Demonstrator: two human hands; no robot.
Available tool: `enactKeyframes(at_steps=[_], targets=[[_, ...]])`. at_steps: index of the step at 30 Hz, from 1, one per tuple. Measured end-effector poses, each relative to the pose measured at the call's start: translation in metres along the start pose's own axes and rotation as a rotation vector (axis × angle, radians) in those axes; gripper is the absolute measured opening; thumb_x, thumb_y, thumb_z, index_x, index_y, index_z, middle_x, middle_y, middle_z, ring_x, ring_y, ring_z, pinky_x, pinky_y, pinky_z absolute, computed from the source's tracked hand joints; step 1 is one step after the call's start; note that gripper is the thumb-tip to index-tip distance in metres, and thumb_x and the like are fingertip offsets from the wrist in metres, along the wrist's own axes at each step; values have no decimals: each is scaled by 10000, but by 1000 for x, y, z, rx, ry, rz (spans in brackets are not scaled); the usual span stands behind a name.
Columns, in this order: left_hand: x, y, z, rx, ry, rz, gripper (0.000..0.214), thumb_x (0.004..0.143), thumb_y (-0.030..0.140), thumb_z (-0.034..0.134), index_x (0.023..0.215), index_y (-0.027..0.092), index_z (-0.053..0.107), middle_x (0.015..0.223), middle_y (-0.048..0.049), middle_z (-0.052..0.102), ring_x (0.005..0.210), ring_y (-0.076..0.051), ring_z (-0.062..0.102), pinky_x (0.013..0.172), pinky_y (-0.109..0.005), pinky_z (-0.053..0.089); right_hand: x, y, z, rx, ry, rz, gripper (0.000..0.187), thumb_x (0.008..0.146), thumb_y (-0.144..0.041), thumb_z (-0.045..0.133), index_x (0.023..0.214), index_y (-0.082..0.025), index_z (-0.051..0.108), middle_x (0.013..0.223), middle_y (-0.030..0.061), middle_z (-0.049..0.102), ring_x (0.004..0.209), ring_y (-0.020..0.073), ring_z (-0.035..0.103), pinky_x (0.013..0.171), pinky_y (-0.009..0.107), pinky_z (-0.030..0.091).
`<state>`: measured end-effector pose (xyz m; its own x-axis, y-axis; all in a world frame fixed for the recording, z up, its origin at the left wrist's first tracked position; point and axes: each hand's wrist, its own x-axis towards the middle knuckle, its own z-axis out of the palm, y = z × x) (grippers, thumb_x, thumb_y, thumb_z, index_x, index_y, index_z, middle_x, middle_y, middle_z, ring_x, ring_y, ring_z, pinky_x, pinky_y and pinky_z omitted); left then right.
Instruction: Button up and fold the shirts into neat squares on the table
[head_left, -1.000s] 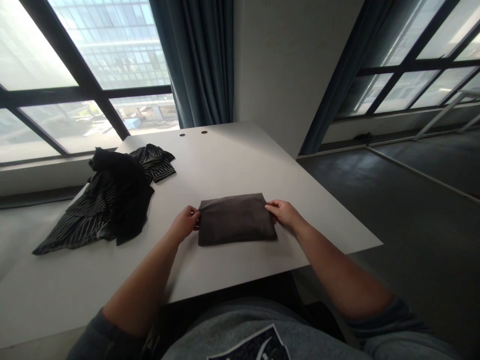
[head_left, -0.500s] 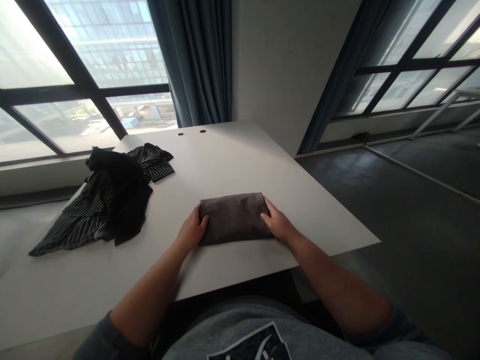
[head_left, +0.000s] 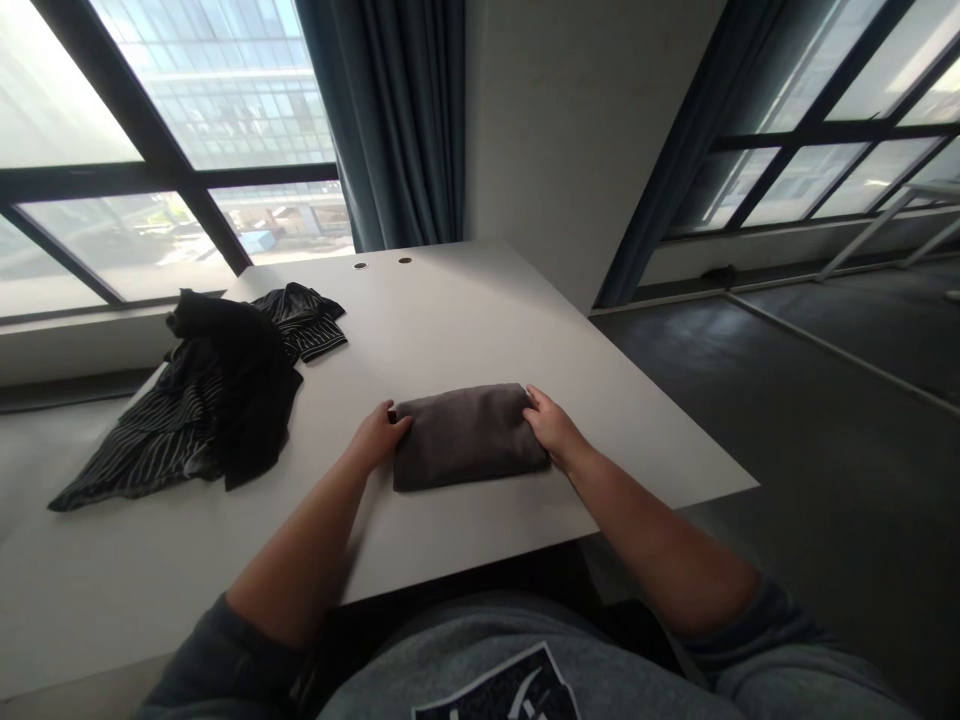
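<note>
A folded dark grey cloth (head_left: 469, 436) lies flat on the white table (head_left: 465, 320), near its front edge. My left hand (head_left: 380, 437) grips the cloth's left end, fingers curled around the edge. At the right end, my right hand (head_left: 550, 427) holds the far corner with the fingers closed on the fabric.
A heap of black and striped garments (head_left: 217, 385) lies at the table's left side. Two cable holes (head_left: 382, 263) sit at the far edge. Windows, a dark curtain and a wall stand behind. The table's right edge drops to a dark floor.
Both hands shifted from lying on top of the cloth's ends to gripping its edges. The cloth stays in place.
</note>
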<state>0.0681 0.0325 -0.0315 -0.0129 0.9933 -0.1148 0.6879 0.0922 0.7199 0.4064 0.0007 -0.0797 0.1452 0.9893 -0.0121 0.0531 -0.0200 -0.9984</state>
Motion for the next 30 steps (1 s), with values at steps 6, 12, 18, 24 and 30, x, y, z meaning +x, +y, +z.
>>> enactKeyframes(at_steps=[6, 12, 18, 24, 30], targets=[[3, -11, -2, -204, -196, 111, 534, 696, 385, 792, 1185, 184, 723, 1041, -82, 789, 971, -314, 733, 832, -399, 574, -10, -29, -5, 175, 10, 201, 732, 736, -169, 736, 1447, -200, 560, 1387, 116, 698, 1244, 286, 690, 1122, 453, 541], [-6, -12, -3, -249, -149, 224, 400, 780, 402, 716, 1138, 237, 653, 1024, -28, 753, 913, -229, 700, 772, -339, 558, -20, -50, -16, 67, -293, 273, 420, 746, -380, 866, 1077, -144, 761, 1163, 163, 787, 1105, 340, 742, 1067, 509, 567], [-15, -4, 0, -511, -203, 179, 481, 854, 460, 666, 1247, 283, 452, 1039, -12, 752, 726, -164, 673, 612, -268, 517, -21, -45, -12, -120, -284, 48, 590, 781, -397, 821, 1323, -248, 641, 1294, 91, 741, 1223, 338, 689, 1097, 517, 545], [-11, -9, 5, -344, 40, 74, 571, 886, 417, 660, 1395, 292, 432, 1117, -44, 739, 791, -179, 716, 685, -294, 554, 2, -32, 2, -59, -228, 83, 587, 781, -332, 759, 1342, -246, 608, 1283, 87, 740, 1202, 320, 697, 1090, 509, 544], [2, -23, 10, -410, 192, 1, 456, 924, 420, 634, 1324, 267, 479, 1194, -77, 708, 858, -168, 714, 704, -275, 563, 62, -61, 16, 19, -382, 38, 920, 764, -311, 756, 1603, -302, 376, 1392, 49, 685, 1212, 256, 690, 1081, 443, 552]])
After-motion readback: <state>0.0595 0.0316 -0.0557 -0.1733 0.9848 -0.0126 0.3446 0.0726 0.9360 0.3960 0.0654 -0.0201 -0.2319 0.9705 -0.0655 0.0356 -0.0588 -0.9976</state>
